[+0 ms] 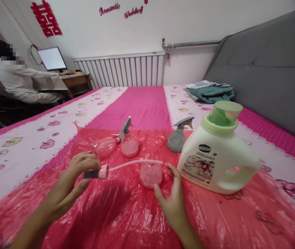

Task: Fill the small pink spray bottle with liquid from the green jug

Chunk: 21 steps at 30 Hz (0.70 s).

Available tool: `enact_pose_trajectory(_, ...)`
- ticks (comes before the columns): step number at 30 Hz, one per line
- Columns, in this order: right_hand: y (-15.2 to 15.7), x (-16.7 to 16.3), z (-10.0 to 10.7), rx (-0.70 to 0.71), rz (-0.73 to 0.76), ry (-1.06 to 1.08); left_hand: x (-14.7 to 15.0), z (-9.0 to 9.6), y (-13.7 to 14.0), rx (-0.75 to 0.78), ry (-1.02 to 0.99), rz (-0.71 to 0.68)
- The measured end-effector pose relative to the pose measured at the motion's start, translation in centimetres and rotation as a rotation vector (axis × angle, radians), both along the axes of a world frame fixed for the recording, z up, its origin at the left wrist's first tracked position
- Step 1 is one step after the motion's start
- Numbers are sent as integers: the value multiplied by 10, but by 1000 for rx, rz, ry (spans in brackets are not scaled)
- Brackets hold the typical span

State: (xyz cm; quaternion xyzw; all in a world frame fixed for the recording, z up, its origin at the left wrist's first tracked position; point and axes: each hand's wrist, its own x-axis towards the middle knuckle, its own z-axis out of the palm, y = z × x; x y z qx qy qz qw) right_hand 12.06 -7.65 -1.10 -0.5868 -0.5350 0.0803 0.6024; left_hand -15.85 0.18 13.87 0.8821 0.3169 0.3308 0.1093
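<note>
My left hand grips a grey and pink spray head, tipped on its side. Its clear dip tube runs rightward across the mouth of a round spray bottle body, which stands upright without a top. Beside that bottle's right side is my right hand, fingers apart, thumb at or close to its lower edge; whether it touches cannot be told. Farther back, a pink-tinted spray bottle stands upright, and another spray bottle lies on its side against it. A grey spray bottle stands to the right.
Right of my hands stands a large white detergent jug with a green cap. Red plastic sheeting covers the near part of the bed. Folded cloths lie by the grey headboard. A person sits at a computer, far left.
</note>
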Motion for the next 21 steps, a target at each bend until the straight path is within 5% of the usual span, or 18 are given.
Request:
enact_pose_trajectory(5,2,-2,-4,-42,34,-60,10,10,3,158,34,103)
enact_pose_trajectory(12,2,-3,-4,-48,35,-81,40,58,8,425,217,110)
enact_pose_trajectory(21,1,-4,-4,-89,66,-26,104,81,17,450,495,-139)
